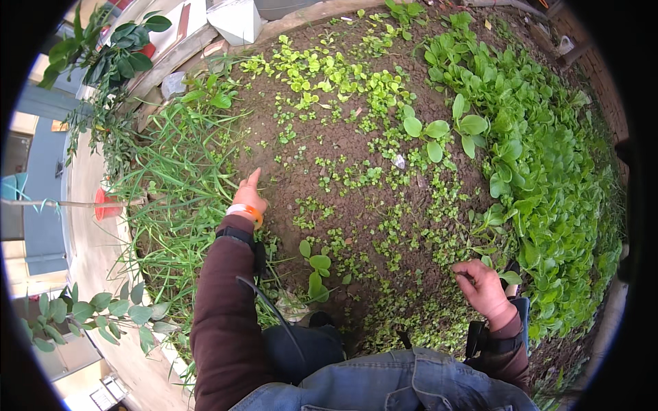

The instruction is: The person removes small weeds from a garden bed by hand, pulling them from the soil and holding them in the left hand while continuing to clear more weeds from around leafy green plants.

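My left hand reaches forward over bare soil beside a strip of grass-like green leaves. Its fingers point away from me, a little apart, with nothing seen in them. An orange and white band circles that wrist. My right hand hovers low over small seedlings, near the edge of a dense leafy green bed. Its fingers are curled towards the thumb; whether something small is between them is hidden. A young broad-leaved plant grows between my arms.
Yellow-green seedlings and larger broad-leaved plants grow ahead. A white scrap lies among the sprouts. Along the left runs a pale ledge with a red plastic pot. A brick wall borders the right.
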`<state>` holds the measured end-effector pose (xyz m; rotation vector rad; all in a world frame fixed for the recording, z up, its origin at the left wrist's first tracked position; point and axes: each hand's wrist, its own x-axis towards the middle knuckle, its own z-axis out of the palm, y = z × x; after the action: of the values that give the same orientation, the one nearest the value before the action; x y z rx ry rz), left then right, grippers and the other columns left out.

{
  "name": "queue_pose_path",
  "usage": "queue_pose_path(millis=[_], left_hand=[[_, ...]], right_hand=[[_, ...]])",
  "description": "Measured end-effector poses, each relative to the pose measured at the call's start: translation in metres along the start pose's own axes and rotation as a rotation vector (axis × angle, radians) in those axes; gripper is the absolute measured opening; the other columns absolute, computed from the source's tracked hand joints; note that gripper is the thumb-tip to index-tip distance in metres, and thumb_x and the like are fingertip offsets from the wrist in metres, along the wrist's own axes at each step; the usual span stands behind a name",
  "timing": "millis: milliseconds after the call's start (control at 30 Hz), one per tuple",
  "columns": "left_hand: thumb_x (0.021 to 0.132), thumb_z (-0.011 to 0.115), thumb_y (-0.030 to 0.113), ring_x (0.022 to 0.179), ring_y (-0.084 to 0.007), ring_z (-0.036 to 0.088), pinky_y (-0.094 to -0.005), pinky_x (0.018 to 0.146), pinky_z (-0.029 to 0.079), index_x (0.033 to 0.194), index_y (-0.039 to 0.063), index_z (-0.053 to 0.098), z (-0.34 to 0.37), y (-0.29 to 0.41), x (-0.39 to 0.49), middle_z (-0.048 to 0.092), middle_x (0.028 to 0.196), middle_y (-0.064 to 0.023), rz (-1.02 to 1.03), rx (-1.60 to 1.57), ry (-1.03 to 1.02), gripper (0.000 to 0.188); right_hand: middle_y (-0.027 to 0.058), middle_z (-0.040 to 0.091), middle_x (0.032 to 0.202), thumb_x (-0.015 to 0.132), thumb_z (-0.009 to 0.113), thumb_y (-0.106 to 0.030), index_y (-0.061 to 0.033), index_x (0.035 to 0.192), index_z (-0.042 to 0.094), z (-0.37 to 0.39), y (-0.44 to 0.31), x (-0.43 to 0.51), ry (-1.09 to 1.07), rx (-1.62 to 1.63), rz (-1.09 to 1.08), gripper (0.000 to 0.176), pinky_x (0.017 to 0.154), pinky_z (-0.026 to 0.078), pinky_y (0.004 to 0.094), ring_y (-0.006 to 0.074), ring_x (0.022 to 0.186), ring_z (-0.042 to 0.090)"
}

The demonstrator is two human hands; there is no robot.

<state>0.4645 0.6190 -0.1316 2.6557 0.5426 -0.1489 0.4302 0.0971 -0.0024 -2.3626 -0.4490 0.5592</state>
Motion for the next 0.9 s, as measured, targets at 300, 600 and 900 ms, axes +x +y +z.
queue_pose_path(millis=[300, 600, 900], left_hand=[[0.074, 0.061, -0.001, 0.128, -0.0424, 0.040, -0.0366, 0.106, 0.038, 0.128, 0.013, 0.057, 0.096, -0.043, -0.031, 0.055, 0.125, -0.0269, -0.248, -0.043, 0.019, 0.056], [0.093, 0.059, 0.019, 0.052, -0.0106, 0.055, -0.0281, 0.045, 0.045, 0.090, 0.002, 0.064, 0.113, -0.021, 0.010, 0.056, 0.057, -0.0008, -0.409, -0.565, -0.004, 0.018], [0.068, 0.049, -0.020, 0.094, -0.0186, 0.064, -0.0282, 0.081, 0.052, 0.145, 0.020, 0.038, 0.142, 0.060, 0.022, 0.041, 0.141, -0.0161, 0.064, -0.554, -0.088, 0.088]], right_hand=[[0.0129, 0.063, 0.088, 0.082, 0.065, -0.006, -0.0083, 0.101, 0.064, -0.012, 0.003, -0.011, -0.018, 0.004, 0.008, 0.019, 0.070, 0.052, 0.0377, 0.0324, 0.080, 0.063], [0.0097, 0.062, 0.091, 0.082, 0.062, -0.008, -0.0132, 0.106, 0.063, -0.009, 0.013, -0.016, -0.058, 0.002, -0.037, 0.025, 0.072, 0.054, 0.0392, 0.0318, 0.084, 0.063], [0.0084, 0.058, 0.090, 0.078, 0.059, -0.006, -0.0155, 0.109, 0.061, 0.012, 0.015, -0.017, -0.200, -0.008, -0.019, 0.032, 0.074, 0.053, 0.0421, 0.0313, 0.090, 0.062]])
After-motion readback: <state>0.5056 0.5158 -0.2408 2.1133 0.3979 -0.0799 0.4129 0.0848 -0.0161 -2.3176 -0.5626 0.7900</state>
